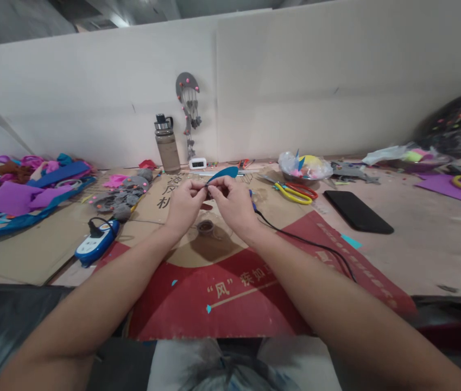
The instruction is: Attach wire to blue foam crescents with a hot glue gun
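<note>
Both my hands meet over the middle of the table and pinch the near end of a small blue leaf-shaped felt piece (222, 174). My left hand (186, 203) is closed, its thumb and fingers pressed on the piece's left end. My right hand (232, 202) is closed too, pinching the same end from the right. The leaf's pointed tip sticks up and away from me. Below the hands a small dark round object (205, 226) lies on the red and brown cardboard (230, 293). A black cable (307, 244) runs out from under my right hand.
Yellow-handled scissors (293, 193) and a black phone (357, 212) lie to the right. A bag of coloured scraps (305, 165) sits behind them. A water bottle (167, 144) stands at the back wall. A blue power strip (96, 241), grey felt pieces (122, 195) and purple fabric (18, 195) lie left.
</note>
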The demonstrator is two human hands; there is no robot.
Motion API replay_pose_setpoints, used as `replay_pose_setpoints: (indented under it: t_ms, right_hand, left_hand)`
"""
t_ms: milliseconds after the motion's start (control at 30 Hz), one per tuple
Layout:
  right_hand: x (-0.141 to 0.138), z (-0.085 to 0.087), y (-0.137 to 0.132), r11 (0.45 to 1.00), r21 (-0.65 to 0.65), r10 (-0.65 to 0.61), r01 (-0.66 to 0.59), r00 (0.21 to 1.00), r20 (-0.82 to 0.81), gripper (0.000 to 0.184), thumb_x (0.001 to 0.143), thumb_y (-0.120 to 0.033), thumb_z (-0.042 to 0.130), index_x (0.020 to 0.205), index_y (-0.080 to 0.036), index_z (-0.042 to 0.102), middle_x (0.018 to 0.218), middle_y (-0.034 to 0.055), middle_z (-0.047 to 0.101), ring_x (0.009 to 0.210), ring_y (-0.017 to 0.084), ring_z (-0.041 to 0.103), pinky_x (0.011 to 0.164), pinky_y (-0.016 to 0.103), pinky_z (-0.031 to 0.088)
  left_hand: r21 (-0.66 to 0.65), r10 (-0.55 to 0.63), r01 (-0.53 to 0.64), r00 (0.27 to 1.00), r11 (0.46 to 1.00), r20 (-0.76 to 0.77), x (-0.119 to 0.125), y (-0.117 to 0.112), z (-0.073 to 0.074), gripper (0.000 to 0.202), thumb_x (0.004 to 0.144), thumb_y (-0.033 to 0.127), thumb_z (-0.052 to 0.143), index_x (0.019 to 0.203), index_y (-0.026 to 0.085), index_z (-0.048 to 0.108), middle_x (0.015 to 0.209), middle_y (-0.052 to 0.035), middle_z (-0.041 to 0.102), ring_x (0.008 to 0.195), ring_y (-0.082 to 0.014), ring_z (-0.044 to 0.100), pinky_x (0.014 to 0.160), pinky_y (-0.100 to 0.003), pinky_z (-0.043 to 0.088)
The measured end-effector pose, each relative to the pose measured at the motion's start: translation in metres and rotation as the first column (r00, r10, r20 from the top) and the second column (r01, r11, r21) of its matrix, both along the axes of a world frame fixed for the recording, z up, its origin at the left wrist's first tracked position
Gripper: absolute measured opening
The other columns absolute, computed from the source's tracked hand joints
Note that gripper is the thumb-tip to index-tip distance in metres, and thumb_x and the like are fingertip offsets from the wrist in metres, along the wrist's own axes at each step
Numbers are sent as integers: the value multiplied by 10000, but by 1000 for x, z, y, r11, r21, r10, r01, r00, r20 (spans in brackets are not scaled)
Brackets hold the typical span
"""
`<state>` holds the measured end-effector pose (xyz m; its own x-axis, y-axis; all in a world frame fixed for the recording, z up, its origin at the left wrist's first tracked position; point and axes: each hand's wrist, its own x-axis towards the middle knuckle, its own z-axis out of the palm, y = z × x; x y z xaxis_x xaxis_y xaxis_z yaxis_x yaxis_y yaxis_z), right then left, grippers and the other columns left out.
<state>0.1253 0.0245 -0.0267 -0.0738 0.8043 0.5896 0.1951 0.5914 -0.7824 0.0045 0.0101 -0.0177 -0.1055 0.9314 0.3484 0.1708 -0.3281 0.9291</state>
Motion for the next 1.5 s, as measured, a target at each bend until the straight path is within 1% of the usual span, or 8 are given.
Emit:
replay_pose_setpoints:
  t_ms: [233,433,700,933,1067,1233,1400,1500]
  right_hand:
    - [2,-1,0,1000,8,15,-15,996,-90,86,815,-273,528,782,-194,521,762,11,622,709,126,576,693,288,454]
    - [5,3,2,993,-90,56,-73,981,-187,88,799,-274,547,778,-189,551,760,11,656,705,126,624,696,280,484]
    - [5,5,3,980,-165,61,-108,962,-267,134,798,-260,522,782,-157,607,790,51,689,702,140,645,720,300,494]
    - [6,6,5,968,-187,105,-167,947,-305,116,793,-246,517,738,-175,591,708,23,670,634,133,628,695,302,505]
    - [7,5,5,962,-205,109,-180,943,-315,125,792,-277,523,738,-179,579,685,14,654,636,128,621,680,287,500]
    - [7,6,4,961,-226,95,-161,956,-276,128,776,-292,546,728,-178,578,666,5,637,620,122,593,648,268,473]
    - [7,7,3,981,-175,50,-84,980,-194,152,765,-289,542,687,-171,600,620,-3,591,578,115,517,612,265,419]
    - [7,7,3,986,-157,18,-48,983,-184,156,764,-291,534,690,-170,598,634,-1,588,594,115,506,612,262,409]
  left_hand:
    - [-8,-56,59,977,998,208,-2,2,1,163,746,269,639,764,162,518,749,-34,634,679,-159,648,520,-263,534]
    - [-2,-90,95,952,995,291,-2,2,1,159,734,238,637,785,159,509,770,-47,660,745,-182,671,513,-248,532]
    - [-5,-185,200,913,980,364,0,2,0,163,730,212,636,786,166,491,806,-53,687,757,-185,683,533,-248,534]
    - [-1,-241,263,887,965,393,1,2,0,160,738,217,634,788,175,487,828,-43,691,771,-174,683,587,-264,544]
    - [-43,-246,289,876,956,414,0,1,3,165,735,217,636,775,175,481,823,-45,692,778,-172,684,620,-273,540]
    - [-145,-278,372,856,917,435,-4,3,4,135,722,203,630,810,144,545,798,-73,687,770,-184,681,606,-263,525]
    - [-98,-224,290,878,952,423,-5,5,1,180,704,214,658,815,171,522,772,-21,656,741,-168,663,514,-224,484]
    - [-28,-202,233,890,972,408,-1,4,-1,206,691,204,682,794,167,508,749,0,621,694,-136,638,532,-225,495]
